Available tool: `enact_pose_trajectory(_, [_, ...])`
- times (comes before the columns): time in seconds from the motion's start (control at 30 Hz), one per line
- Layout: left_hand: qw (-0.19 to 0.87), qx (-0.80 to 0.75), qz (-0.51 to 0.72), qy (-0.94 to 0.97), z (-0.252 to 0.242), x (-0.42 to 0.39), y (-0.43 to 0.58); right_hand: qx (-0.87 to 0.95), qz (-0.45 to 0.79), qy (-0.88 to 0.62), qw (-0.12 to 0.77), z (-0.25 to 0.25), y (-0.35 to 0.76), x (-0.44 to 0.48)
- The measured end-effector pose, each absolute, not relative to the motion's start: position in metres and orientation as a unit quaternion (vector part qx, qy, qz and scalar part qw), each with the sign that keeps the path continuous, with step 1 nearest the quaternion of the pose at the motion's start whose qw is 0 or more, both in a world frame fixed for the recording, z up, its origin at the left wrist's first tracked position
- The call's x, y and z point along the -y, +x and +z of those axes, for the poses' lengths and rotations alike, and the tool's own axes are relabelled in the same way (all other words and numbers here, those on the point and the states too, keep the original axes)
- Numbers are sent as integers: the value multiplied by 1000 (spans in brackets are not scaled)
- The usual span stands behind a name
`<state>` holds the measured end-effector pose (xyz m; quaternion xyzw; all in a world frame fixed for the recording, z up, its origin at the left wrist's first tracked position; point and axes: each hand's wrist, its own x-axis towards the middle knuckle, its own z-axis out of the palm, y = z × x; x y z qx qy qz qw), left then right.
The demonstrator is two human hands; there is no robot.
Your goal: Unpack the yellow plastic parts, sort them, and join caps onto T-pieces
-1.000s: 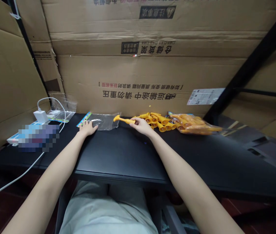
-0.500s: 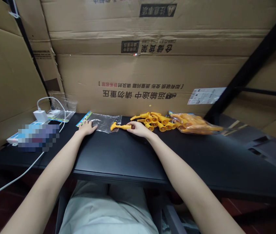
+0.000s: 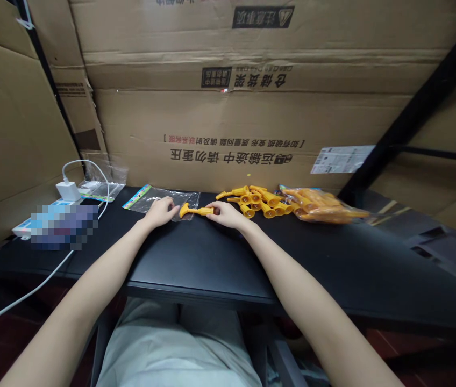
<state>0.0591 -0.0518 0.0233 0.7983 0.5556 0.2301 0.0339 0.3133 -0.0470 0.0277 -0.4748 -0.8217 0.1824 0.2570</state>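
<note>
My right hand (image 3: 227, 214) grips the flared handle end of a yellow plastic hammer-shaped toy (image 3: 198, 210), its T-shaped head pointing left. That head lies over the right end of a clear plastic bag (image 3: 141, 200) with a colourful header strip at its left. My left hand (image 3: 161, 212) rests on the bag with thumb and fingers apart, the thumb close to the toy's head. Whether the thumb touches the head I cannot tell. Just right of my right hand lies a pile of similar yellow toys (image 3: 268, 199) with open funnel-like ends.
A filled clear bag of yellow pieces (image 3: 320, 205) lies right of the pile. At the left are a power strip (image 3: 22, 230) with a white charger (image 3: 67, 191), a cable (image 3: 56, 279) and more clear bags (image 3: 107, 183). Cardboard (image 3: 232, 118) stands behind the black table (image 3: 204, 263).
My left hand has slid right along the bag, from the header strip towards the toy's head. My right hand and the toy have shifted slightly left.
</note>
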Motion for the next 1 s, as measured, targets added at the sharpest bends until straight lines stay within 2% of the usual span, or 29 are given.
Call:
enact_pose_trajectory(0.17, [15,-546,231,805,17,56,75,830,180,-448,278,26,307,50])
enact_pose_trajectory(0.5, [-97,-433,208,872,22,73,96,840,124,-414,328,24,287,54])
enact_pose_trajectory(0.67, [-89,-407,214,883,24,76,100,847,114,-423,301,17,274,56])
enact_pose_trajectory(0.77, [-75,-486,230,840,29,69,87,846,120,-440,274,13,272,56])
enact_pose_trajectory(0.9, [-38,-677,253,690,33,53,50,855,126,-434,253,14,275,55])
enact_pose_trajectory(1.0, [42,-757,235,608,31,41,20,863,143,-418,247,17,279,55])
